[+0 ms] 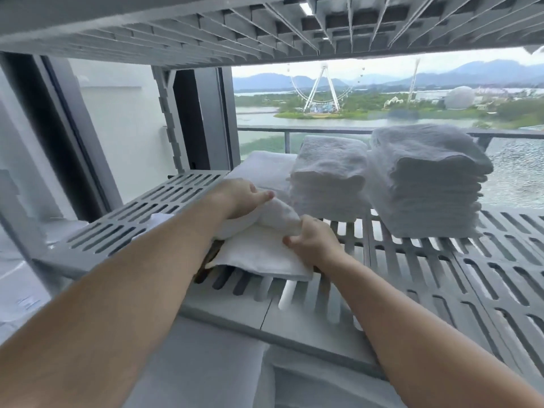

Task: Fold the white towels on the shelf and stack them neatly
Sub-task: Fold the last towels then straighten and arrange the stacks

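Note:
A white towel point(262, 251) lies half folded on the grey slatted shelf point(441, 275), its upper part bunched up. My left hand point(241, 198) grips the bunched far edge of the towel, fingers curled over it. My right hand point(312, 240) pinches the towel's near right fold between thumb and fingers. Behind them stand two stacks of folded white towels: a shorter stack point(329, 178) in the middle and a taller stack point(426, 181) to the right. Another flat white towel point(265, 169) lies behind my left hand.
A second slatted shelf point(206, 28) hangs close overhead. A grey upright post point(173, 122) stands at the back left. Behind the shelf runs a balcony railing point(265, 131) with water beyond it. White cloth point(159, 219) shows below the shelf's left side.

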